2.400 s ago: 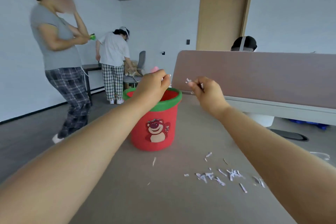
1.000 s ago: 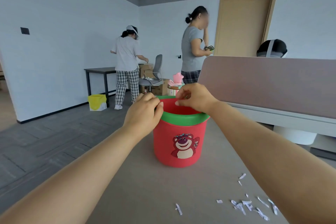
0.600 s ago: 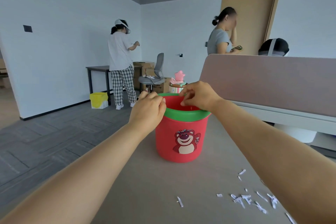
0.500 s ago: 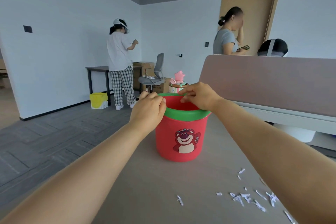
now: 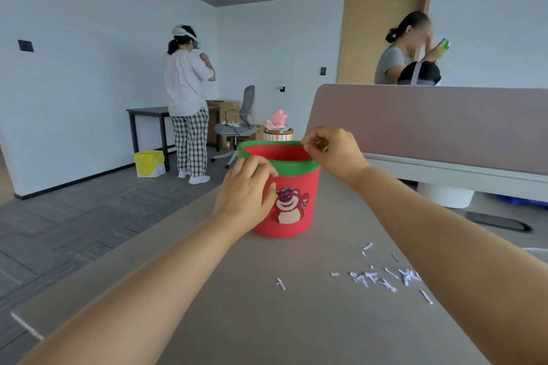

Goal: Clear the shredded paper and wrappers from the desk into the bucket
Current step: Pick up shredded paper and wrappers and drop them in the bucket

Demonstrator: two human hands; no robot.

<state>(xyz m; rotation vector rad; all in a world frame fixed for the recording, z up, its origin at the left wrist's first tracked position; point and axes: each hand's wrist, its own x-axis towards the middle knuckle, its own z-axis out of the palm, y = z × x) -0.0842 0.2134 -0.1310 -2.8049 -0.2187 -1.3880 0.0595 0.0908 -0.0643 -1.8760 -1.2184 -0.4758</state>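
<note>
The left hand (image 5: 246, 190) has dropped from the green rim of the bucket (image 5: 310, 184) in the last half second and now lies against the bucket's left wall, at the centre of the frame. Its fingers are loosely bent and its thumb crosses the red front beside the bear picture. I cannot tell whether it grips the wall or only leans on it, and nothing shows between its fingers.

The right hand (image 5: 336, 154) stays over the right side of the rim, just right of centre. Its fingers are curled and its thumb and forefinger are drawn together above the opening. The white shreds it carried a couple of seconds ago no longer show. A small green bit peeps out at its fingers, and I cannot tell whether that is the rim or something it holds.

From this I judge that one handful has gone into the bucket and the hands are finishing the drop, the left perhaps steadying the bucket.

The job is far from done. A loose scatter of shredded paper (image 5: 382, 277) lies on the desk (image 5: 231, 314) at the lower right of the frame, well apart from the bucket. One stray shred (image 5: 280, 283) lies nearer the lower middle. No wrappers show.
</note>
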